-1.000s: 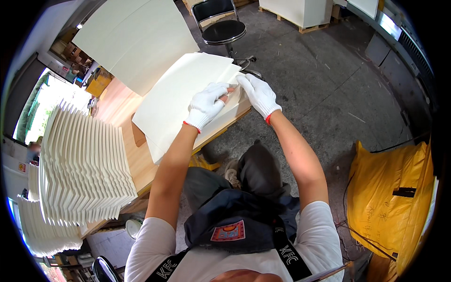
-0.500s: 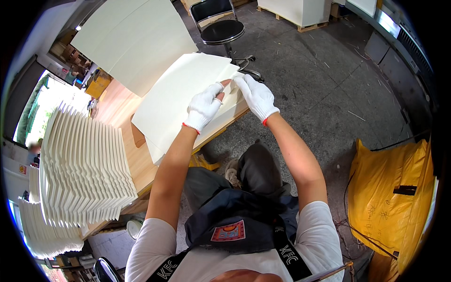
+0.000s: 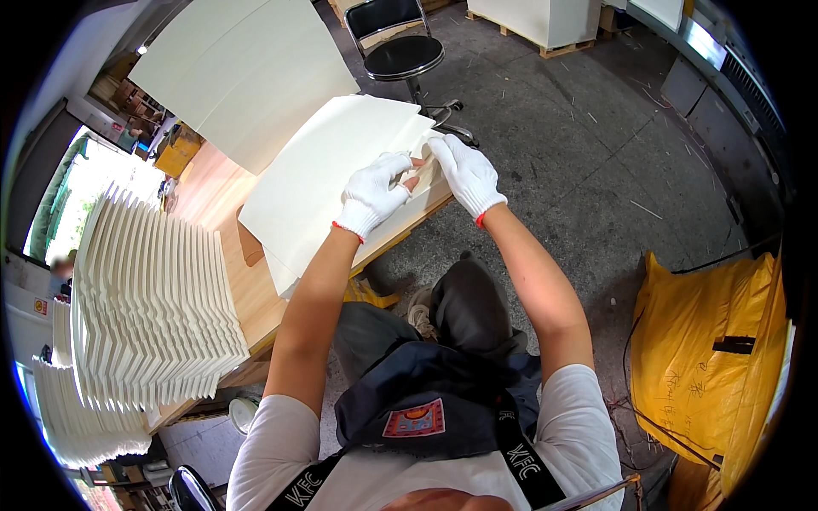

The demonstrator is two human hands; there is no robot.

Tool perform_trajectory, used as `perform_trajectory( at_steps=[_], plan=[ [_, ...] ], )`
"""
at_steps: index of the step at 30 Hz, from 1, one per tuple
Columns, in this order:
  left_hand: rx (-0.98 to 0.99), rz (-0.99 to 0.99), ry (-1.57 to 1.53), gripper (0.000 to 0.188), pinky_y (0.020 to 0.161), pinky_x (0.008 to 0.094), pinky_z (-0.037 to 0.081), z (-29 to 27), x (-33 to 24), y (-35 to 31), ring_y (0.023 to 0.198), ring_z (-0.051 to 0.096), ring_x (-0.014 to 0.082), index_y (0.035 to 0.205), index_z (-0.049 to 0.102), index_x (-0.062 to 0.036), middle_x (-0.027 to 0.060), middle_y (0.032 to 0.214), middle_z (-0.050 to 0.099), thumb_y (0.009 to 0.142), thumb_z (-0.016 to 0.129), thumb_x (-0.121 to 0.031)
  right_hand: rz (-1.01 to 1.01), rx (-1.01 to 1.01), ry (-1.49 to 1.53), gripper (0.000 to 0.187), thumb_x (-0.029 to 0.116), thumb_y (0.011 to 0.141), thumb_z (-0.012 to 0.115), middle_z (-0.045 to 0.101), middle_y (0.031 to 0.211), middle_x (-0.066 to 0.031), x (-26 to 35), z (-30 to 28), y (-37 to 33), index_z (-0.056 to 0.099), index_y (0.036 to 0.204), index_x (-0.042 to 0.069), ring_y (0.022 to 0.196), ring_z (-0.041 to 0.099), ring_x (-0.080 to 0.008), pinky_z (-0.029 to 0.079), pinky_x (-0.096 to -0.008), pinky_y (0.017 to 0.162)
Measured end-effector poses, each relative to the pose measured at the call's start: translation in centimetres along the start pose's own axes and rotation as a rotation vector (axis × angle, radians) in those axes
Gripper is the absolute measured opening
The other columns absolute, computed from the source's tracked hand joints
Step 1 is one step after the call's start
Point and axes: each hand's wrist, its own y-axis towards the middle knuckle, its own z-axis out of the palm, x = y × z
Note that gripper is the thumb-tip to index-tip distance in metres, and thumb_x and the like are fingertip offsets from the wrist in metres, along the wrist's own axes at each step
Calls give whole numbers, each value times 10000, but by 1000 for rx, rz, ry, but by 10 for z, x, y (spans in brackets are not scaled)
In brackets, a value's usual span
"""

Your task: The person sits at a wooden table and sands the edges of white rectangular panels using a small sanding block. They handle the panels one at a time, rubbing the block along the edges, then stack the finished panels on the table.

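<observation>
A stack of large white paper or card sheets (image 3: pixel 324 162) lies on the wooden table in front of me. Over its near-right part is my left hand (image 3: pixel 376 189), in a white knit glove with bare thumb and forefinger tips. Those two tips are apart and point toward the stack's right-hand edge. My right hand (image 3: pixel 464 175), also gloved, bends round the right corner of the sheets with its fingers together. Between the hands a sheet's edge looks slightly curled. The right thumb is mostly hidden.
Tall fanned piles of white folded sheets (image 3: pixel 153 307) stand on the table (image 3: pixel 243 264) at left. A large white board (image 3: pixel 247 77) rises behind the stack. Beyond are a black stool (image 3: pixel 404 58) and a palletted white block (image 3: pixel 545 21). A yellow cover (image 3: pixel 711 366) hangs at right.
My left thumb and forefinger have drawn slightly back and down from the right hand, with their tips now apart. The right hand has barely shifted at the corner.
</observation>
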Motion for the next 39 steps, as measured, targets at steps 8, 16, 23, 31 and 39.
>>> perform_trajectory(
  at_steps=[8,16,23,31,39],
  plan=[
    [39,-8,1,304,867,307,514,-2,2,2,944,681,256,1219,684,-195,74,1061,671,928,633,-261,9,-11,-9,520,516,1027,341,700,1022,-237,4,-1,-2,585,1248,113,954,669,-421,498,-509,830],
    [-3,15,51,308,843,331,519,1,-6,0,936,669,242,1204,682,-218,59,1031,659,908,664,-301,21,-1,-14,508,509,1028,351,700,1022,-236,1,-1,-2,584,1244,113,952,668,-420,497,-510,826],
    [-57,-26,-47,299,849,311,513,-3,-16,-1,928,668,247,1239,673,-207,76,1023,656,959,567,-195,33,-5,-9,500,531,1026,362,697,960,-234,4,-2,-3,587,1137,99,909,672,-419,492,-520,794],
    [-39,65,25,336,865,321,522,2,-7,-2,956,673,253,1218,684,-207,78,1069,661,890,700,-275,-4,-58,27,479,521,1028,372,690,935,-238,-2,5,-3,582,1100,96,892,666,-431,488,-524,781],
    [-46,99,18,378,882,322,525,2,-6,-2,973,672,248,1245,681,-213,74,1078,664,873,719,-264,16,-48,35,474,515,1027,372,689,944,-241,-3,5,-2,581,1085,93,900,663,-436,487,-529,787]
  ],
)
